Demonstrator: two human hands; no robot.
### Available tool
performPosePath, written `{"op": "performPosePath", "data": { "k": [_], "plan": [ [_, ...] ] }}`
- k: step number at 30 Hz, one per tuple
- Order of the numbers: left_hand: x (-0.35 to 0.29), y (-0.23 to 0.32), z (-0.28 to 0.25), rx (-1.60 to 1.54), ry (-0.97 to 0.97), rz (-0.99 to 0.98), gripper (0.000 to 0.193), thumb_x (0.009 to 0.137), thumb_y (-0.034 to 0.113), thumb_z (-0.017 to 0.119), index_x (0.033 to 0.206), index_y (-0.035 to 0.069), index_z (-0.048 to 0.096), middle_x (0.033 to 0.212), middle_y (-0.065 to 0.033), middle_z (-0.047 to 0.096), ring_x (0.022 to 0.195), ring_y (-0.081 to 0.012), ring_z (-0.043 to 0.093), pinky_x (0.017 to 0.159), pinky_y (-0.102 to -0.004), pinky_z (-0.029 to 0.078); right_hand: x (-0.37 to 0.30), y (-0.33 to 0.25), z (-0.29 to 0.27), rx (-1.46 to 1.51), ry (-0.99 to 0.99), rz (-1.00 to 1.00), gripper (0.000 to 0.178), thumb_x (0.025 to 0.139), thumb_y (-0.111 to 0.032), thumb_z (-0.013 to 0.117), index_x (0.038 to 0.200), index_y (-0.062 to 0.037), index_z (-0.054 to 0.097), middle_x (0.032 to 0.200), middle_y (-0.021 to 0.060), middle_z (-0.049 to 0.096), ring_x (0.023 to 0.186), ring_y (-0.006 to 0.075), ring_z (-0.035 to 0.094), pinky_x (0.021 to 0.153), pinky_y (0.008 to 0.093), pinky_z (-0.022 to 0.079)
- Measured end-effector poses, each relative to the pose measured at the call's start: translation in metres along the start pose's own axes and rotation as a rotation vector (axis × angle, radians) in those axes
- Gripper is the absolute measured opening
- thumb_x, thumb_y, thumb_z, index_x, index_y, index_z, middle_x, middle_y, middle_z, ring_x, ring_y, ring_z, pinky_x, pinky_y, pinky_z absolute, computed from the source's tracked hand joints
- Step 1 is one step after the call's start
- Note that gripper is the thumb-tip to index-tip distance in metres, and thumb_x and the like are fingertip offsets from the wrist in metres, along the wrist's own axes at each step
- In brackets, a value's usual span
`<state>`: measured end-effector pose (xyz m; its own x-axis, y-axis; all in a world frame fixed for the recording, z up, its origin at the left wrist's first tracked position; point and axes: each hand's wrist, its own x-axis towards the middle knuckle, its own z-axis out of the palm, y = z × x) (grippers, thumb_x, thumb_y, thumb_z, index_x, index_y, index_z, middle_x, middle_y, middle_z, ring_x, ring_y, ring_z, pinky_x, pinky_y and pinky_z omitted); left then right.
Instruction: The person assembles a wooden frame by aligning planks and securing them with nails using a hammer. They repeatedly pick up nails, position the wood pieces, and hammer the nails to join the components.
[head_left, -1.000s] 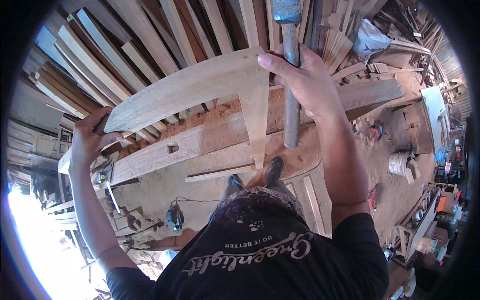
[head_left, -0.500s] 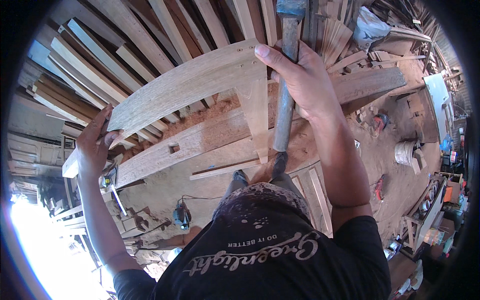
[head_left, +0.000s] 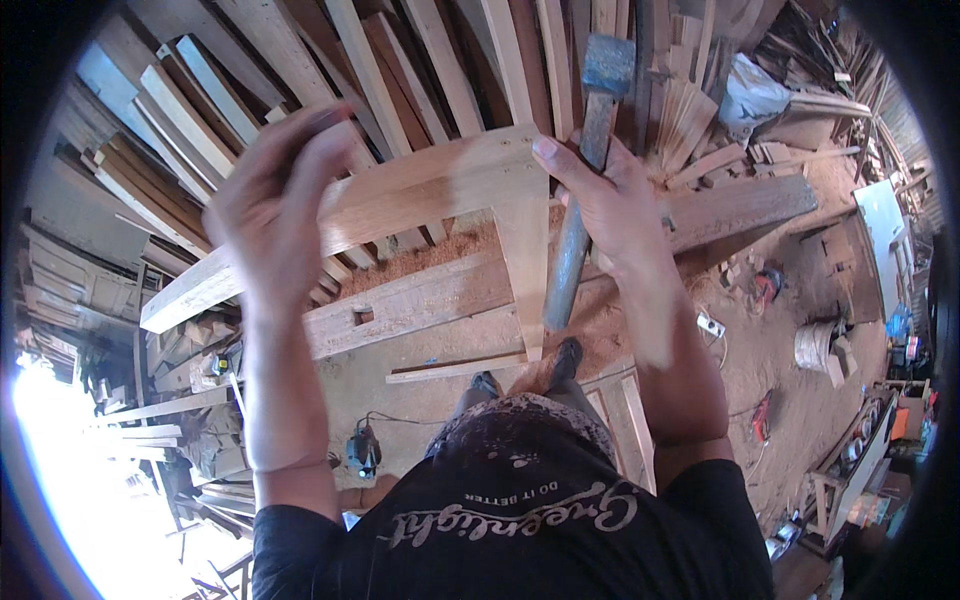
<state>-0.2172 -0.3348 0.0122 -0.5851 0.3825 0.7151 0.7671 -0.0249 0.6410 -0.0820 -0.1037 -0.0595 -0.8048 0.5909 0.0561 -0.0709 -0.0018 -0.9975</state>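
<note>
My right hand (head_left: 615,205) is closed around the handle of a hammer (head_left: 608,66), whose worn blue head points away from me. Its thumb presses on the end corner of a curved wooden board (head_left: 410,187), beside several small round marks. From that end a tapered wooden leg (head_left: 523,270) runs down toward my feet. My left hand (head_left: 270,200) is blurred, raised in front of the board's left part and hiding some of it. Its fingers look apart, with nothing seen in them.
Beneath the board lies a thick beam (head_left: 440,295) with a square hole and sawdust around it. Long planks (head_left: 440,60) lean at the far side. A corded power tool (head_left: 363,452) sits on the floor near my left; a white bag (head_left: 752,98) lies at the far right.
My left hand has let go of the board's left end and moved right and up. The board, leg and hammer appear slightly lower in view, still with my right hand.
</note>
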Motion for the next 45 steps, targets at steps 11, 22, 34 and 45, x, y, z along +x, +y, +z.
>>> {"op": "performPosePath", "data": {
  "k": [11,22,34,45],
  "plan": [
    [0.031,0.016,0.083,0.012,-0.280,-0.377,0.023,0.102,0.019,0.072,0.113,-0.001,0.074,0.095,-0.0085,0.078,0.091,-0.0100,0.071,0.083,-0.0285,0.057,-0.004,-0.004,0.007,0.173,0.001,-0.053,0.025,0.096,-0.028,0.081,0.105,-0.0099,0.066,0.086,-0.0052,0.061,0.071,0.0050,0.050,0.064,0.0234,0.040],
    [0.026,0.020,0.084,0.055,-0.292,-0.280,0.025,0.102,0.023,0.072,0.114,0.000,0.074,0.096,-0.0082,0.078,0.093,-0.0116,0.072,0.083,-0.0299,0.057,-0.001,0.000,0.002,0.173,-0.015,-0.020,0.033,0.095,-0.025,0.082,0.114,-0.0004,0.069,0.097,0.0006,0.069,0.089,0.0087,0.061,0.079,0.0259,0.049],
    [0.025,0.025,0.086,0.067,-0.342,-0.291,0.025,0.103,0.022,0.071,0.114,0.000,0.073,0.097,-0.0105,0.078,0.092,-0.0148,0.074,0.081,-0.0333,0.058,-0.002,-0.001,0.004,0.166,0.003,-0.045,0.023,0.096,-0.027,0.081,0.097,-0.0094,0.066,0.082,-0.0044,0.061,0.070,0.0058,0.052,0.064,0.0233,0.042],
    [0.031,-0.008,0.064,0.445,-0.740,0.119,0.070,0.083,0.042,0.085,0.129,-0.006,0.061,0.104,-0.0236,0.074,0.100,-0.0391,0.074,0.090,-0.0470,0.056,-0.004,-0.008,0.004,0.227,-0.041,-0.019,0.025,0.095,-0.026,0.082,0.106,-0.0078,0.069,0.087,-0.0052,0.064,0.074,0.0039,0.053,0.064,0.0228,0.041]
  ]
}}
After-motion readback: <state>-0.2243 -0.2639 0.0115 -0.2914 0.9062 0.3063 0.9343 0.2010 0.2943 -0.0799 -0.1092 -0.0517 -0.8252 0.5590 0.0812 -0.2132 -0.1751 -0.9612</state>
